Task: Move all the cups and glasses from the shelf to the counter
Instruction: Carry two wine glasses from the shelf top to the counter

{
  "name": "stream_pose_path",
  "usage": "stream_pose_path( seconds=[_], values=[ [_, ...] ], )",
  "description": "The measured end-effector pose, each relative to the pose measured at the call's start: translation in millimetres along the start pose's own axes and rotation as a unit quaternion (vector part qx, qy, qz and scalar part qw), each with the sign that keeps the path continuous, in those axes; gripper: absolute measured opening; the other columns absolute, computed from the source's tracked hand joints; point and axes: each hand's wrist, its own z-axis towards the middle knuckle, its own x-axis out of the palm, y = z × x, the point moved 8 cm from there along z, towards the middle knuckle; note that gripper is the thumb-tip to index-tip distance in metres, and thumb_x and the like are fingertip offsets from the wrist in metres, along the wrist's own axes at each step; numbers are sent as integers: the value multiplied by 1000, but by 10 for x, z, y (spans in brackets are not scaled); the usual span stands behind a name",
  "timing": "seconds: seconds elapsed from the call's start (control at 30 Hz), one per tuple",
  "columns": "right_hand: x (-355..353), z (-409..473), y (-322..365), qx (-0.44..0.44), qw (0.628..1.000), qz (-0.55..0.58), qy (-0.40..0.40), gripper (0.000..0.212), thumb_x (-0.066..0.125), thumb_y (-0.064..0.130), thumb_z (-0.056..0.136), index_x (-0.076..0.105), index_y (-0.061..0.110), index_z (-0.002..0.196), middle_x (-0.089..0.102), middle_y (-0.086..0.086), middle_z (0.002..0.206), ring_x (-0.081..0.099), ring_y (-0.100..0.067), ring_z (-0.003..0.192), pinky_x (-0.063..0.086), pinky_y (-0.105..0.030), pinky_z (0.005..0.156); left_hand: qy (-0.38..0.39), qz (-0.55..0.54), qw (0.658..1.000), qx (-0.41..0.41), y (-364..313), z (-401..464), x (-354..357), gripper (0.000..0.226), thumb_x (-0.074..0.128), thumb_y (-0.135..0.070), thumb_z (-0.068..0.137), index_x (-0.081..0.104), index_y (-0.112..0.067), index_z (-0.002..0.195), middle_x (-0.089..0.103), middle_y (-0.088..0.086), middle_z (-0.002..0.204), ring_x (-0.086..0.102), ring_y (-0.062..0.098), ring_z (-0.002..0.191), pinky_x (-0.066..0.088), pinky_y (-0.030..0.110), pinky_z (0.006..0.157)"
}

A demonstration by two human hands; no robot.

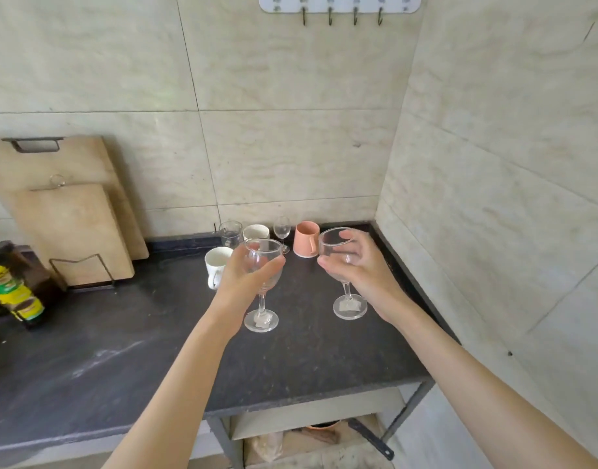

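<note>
Two pale wooden boards (71, 211) leaned on the tiled wall. Over the dark speckled stone counter (121, 350), the left hand (247, 282) curled round a clear stemmed wine glass (262, 282); the right hand (358, 269) gripped another stemmed glass (341, 265), both bases just above or touching the counter; I could not tell which.

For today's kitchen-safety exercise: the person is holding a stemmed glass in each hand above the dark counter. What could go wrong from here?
1. The left hand and right hand each grip a wine glass, left glass and right glass, by the bowl; brought closer, the two could clink or chip.
2. The white mug, small stemmed glass and pink cup stand just behind; setting down carelessly might knock one over.
3. The counter looks hard; a slip could break a glass.
</note>
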Motion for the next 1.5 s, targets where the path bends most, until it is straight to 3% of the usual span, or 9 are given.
stream_pose_path(
  seconds=[0.07, 0.2, 0.4, 0.57, 0.73, 0.87, 1.07, 1.23, 1.5],
  values=[
    [-63, 255, -133, 5, 1000, -20, 14, 40, 74, 19, 76, 47, 42, 95, 55, 17, 102, 57, -8, 105, 47, -21, 83, -1, 13, 1000, -7, 102, 245, 90, 58, 73, -38, 66, 55, -14, 115, 63, 9, 94, 62, 22, 86, 49, 33, 77],
    [-128, 707, -457, 23, 995, -94, 36, 48, 75, 23, 75, 46, 34, 112, 49, 8, 109, 52, -1, 92, 38, -9, 72, -43, 23, 998, -35, 357, 676, 192, 41, 71, -22, 79, 49, -21, 114, 62, 3, 102, 61, 11, 88, 49, 14, 65],
    [-143, 1354, -1085, 72, 986, -145, 46, 47, 76, 28, 73, 40, 50, 94, 49, 5, 112, 52, -1, 84, 37, -10, 68, -54, 97, 990, -87, 879, 1284, 265, 65, 74, -31, 74, 41, -21, 129, 56, 3, 125, 58, 21, 109, 49, 44, 95],
    [-97, 1920, -1586, 109, 977, -176, 42, 53, 77, 26, 73, 38, 43, 105, 45, 18, 110, 49, -4, 89, 34, -5, 65, -57, 156, 982, -94, 1217, 1886, 359, 63, 75, -23, 74, 42, -19, 128, 49, 8, 130, 52, 21, 113, 44, 33, 93],
    [23, 2406, -2058, 148, 968, -192, 63, 57, 77, 22, 73, 37, 40, 111, 45, 19, 112, 48, -6, 100, 35, -7, 69, -29, 192, 973, -122, 1603, 2501, 436, 66, 74, -21, 74, 41, -17, 131, 49, 4, 132, 50, 23, 119, 42, 34, 97],
    [100, 2691, -2362, 174, 965, -187, 67, 53, 74, 18, 75, 38, 39, 107, 46, 27, 102, 47, -5, 105, 34, -8, 72, -22, 196, 972, -131, 1812, 2841, 476, 66, 74, -15, 75, 40, -15, 132, 48, 3, 132, 48, 20, 120, 38, 25, 87],
    [182, 2949, -2601, 194, 960, -191, 65, 52, 74, 16, 75, 39, 35, 109, 48, 15, 111, 45, -5, 105, 36, -18, 85, -25, 208, 967, -143, 2031, 3096, 522, 69, 75, -18, 72, 40, -19, 132, 47, 1, 132, 47, 16, 119, 38, 18, 80],
    [224, 3068, -2750, 208, 957, -194, 55, 54, 76, 17, 74, 40, 34, 111, 48, 17, 111, 46, -4, 105, 37, -20, 89, -25, 203, 966, -158, 2100, 3209, 521, 74, 76, -15, 70, 39, -18, 134, 46, 4, 136, 47, 19, 123, 42, 30, 96],
    [242, 3117, -2925, 229, 950, -205, 49, 63, 77, 21, 74, 42, 26, 127, 50, 11, 127, 46, -4, 109, 38, -21, 92, -19, 226, 961, -161, 2129, 3238, 534, 74, 76, -14, 72, 36, -14, 135, 41, 8, 138, 47, 22, 121, 38, 26, 93]
  ],
)
